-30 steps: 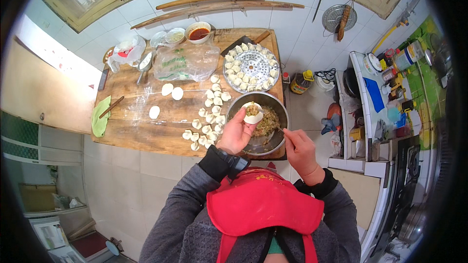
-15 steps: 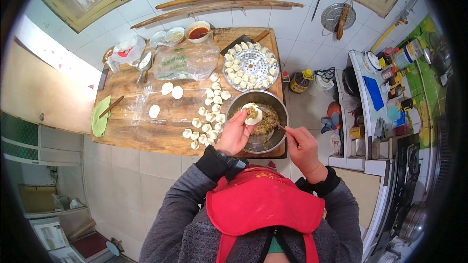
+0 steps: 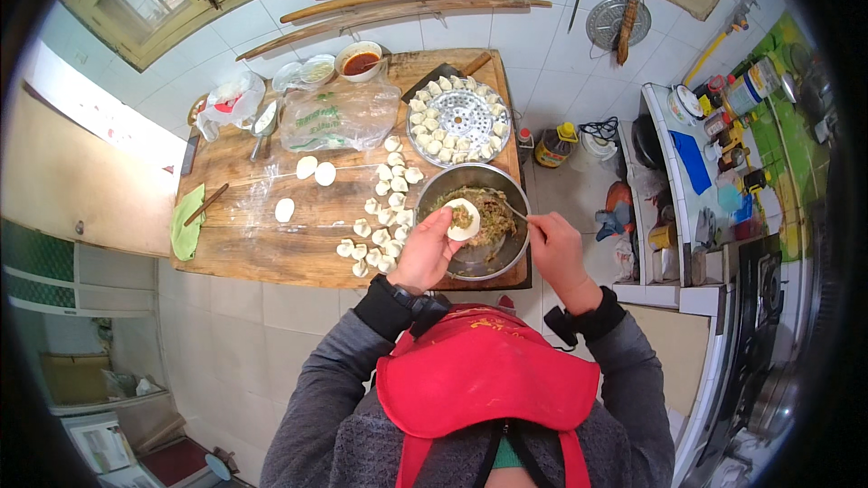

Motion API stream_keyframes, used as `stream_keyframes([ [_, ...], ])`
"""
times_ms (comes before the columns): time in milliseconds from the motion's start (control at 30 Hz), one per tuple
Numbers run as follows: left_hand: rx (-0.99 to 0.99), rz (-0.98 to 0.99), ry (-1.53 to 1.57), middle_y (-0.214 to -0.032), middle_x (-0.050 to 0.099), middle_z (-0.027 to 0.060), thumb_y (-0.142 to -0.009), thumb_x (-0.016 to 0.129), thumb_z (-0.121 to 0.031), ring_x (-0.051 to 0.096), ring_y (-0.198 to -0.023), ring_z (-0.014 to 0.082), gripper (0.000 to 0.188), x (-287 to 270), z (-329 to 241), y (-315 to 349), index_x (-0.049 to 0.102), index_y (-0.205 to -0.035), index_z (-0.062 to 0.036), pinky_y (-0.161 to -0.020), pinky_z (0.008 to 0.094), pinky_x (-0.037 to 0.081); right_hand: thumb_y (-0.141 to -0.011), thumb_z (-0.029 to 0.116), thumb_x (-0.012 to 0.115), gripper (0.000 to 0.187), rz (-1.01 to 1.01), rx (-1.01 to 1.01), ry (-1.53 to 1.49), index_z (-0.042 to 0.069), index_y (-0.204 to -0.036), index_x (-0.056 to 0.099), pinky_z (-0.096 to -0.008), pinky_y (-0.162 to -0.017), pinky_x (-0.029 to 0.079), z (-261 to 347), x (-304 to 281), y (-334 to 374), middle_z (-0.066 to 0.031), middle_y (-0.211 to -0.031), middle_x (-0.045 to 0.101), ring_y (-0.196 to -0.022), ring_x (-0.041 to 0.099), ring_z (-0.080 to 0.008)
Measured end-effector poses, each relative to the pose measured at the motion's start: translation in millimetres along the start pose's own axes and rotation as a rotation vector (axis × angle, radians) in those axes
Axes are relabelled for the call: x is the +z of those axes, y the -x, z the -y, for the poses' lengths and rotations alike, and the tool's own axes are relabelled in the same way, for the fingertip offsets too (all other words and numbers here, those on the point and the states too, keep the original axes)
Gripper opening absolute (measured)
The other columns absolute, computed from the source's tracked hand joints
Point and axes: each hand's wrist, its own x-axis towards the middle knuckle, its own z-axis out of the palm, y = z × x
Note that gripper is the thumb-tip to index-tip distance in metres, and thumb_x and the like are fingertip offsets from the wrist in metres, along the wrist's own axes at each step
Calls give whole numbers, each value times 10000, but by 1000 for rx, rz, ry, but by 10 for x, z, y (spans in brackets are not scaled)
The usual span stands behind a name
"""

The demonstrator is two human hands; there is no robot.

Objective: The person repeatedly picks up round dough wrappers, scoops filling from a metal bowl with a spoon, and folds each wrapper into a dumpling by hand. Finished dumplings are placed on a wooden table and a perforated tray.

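Over the left side of a steel mixing bowl point(image 3: 523, 248), my left hand point(image 3: 429, 248) holds a round dumpling wrapper point(image 3: 467, 232) with a lump of filling on it. My right hand point(image 3: 555, 248) grips the handle of a thin metal utensil point(image 3: 516, 212) at the bowl's right rim; its tip dips toward the minced filling point(image 3: 491, 208) and its kind is hard to make out. Folded dumplings point(image 3: 381, 237) lie in loose rows left of the bowl. A perforated round tray point(image 3: 463, 117) beyond it carries more dumplings.
Flat wrappers point(image 3: 325, 173) lie on the wooden table point(image 3: 235, 239). A clear plastic bag point(image 3: 339, 119), a bowl of red sauce point(image 3: 362, 61) and a cleaver point(image 3: 429, 81) are farther back. A green cloth point(image 3: 187, 226) with a stick is at the left end; an oil jug point(image 3: 555, 145) stands right of the table.
The wrapper in my left hand now faces up more fully, with its filling toward the middle. My right hand stays by the rim with the utensil. The whole view has shifted slightly.
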Motion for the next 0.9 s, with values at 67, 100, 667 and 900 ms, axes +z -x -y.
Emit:
stream_keyframes([
  [67, -12, -7, 20, -1271, 627, 96, -1076, 416, -257, 610, -1173, 208, 356, -6, -23, 28, 545, -1293, -5, -1017, 367, 516, -856, 72, 635, 88, 44, 33, 62, 41, -931, 669, -433, -696, 516, -272, 131, -8, -136, -864, 628, -790, 629, -349],
  [100, -12, -6, 20, -1273, 626, 97, -1076, 418, -258, 612, -1173, 209, 357, -3, -36, 40, 544, -1294, -5, -1013, 366, 520, -842, 79, 645, 91, 102, -36, 159, 50, -925, 671, -423, -696, 514, -411, 203, -21, -127, -874, 627, -798, 625, -336],
  [667, 31, 42, 25, -1243, 620, 82, -1070, 442, -286, 620, -1109, 176, 345, 253, -161, 404, 546, -1291, -42, -960, 364, 540, -698, 128, 792, 202, 4, -347, -245, 97, -881, 712, -361, -808, 472, 586, 229, -406, -24, -892, 671, -926, 589, -239],
  [900, 55, -57, -56, -1228, 631, 83, -1064, 461, -248, 633, -1068, 167, 339, 340, -124, 451, 556, -1302, -27, -951, 349, 541, -699, 111, 768, 115, 71, -401, -194, 110, -798, 709, -354, -808, 469, 607, 267, -410, -15, -867, 665, -913, 594, -223],
])
